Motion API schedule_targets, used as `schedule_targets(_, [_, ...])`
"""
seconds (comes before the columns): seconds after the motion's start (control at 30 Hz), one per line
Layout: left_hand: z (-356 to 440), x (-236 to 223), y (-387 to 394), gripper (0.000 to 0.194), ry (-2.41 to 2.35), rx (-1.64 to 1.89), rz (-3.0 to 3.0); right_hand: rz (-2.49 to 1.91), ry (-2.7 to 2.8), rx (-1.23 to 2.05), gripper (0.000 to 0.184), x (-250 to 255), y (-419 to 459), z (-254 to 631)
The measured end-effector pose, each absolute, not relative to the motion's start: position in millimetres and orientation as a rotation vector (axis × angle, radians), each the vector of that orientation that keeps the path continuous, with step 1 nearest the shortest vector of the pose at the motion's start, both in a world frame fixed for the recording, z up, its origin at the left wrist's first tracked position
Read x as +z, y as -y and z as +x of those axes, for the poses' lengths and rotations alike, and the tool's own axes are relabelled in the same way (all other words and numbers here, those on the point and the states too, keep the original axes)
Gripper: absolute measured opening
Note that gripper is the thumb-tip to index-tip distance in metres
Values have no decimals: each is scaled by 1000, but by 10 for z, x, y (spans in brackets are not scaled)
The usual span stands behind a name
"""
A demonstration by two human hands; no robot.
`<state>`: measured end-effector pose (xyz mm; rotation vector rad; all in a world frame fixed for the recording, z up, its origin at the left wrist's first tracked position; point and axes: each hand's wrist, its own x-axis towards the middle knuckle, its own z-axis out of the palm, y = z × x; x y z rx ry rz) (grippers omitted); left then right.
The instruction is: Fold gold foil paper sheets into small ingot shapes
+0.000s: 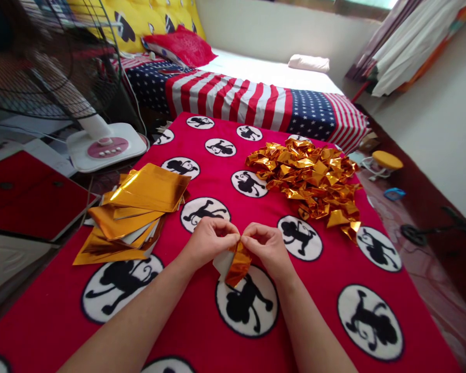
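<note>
A partly folded sheet of gold foil paper [238, 267] hangs between my hands above the red cloth, its pale underside showing on the left. My left hand [213, 238] pinches its upper edge between thumb and forefinger. Close against it, my right hand [266, 243] pinches the same edge, and the fingertips of both nearly touch. Flat gold foil sheets [140, 212] lie in a loose, fanned stack to the left. A heap of folded gold foil pieces [310, 176] spreads over the cloth at the far right.
A red cloth with monkey prints [314, 321] covers the table. To the left stand a fan base [108, 147] and a dark red panel [34, 197]. Behind the table is a bed with a flag-patterned cover [233, 98]. A yellow stool [387, 159] stands on the floor at right.
</note>
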<state>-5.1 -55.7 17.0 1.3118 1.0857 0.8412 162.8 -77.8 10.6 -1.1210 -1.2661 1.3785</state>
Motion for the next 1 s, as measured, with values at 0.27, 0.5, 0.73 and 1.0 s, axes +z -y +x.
schedule_targets(0.27, [-96, 216, 557, 26, -977, 783, 1087, -1087, 1186, 1376, 15, 140, 801, 1628])
schedule_targets(0.5, [-105, 141, 575, 26, -943, 745, 969, -1056, 1210, 1384, 17, 156, 810, 1633])
schedule_targets(0.73, [-96, 131, 569, 26, -921, 764, 922, -1076, 1290, 1334, 16, 154, 807, 1643])
schedule_targets(1.0, [-96, 132, 562, 26, -946, 784, 947, -1147, 1270, 1315, 18, 146, 815, 1612])
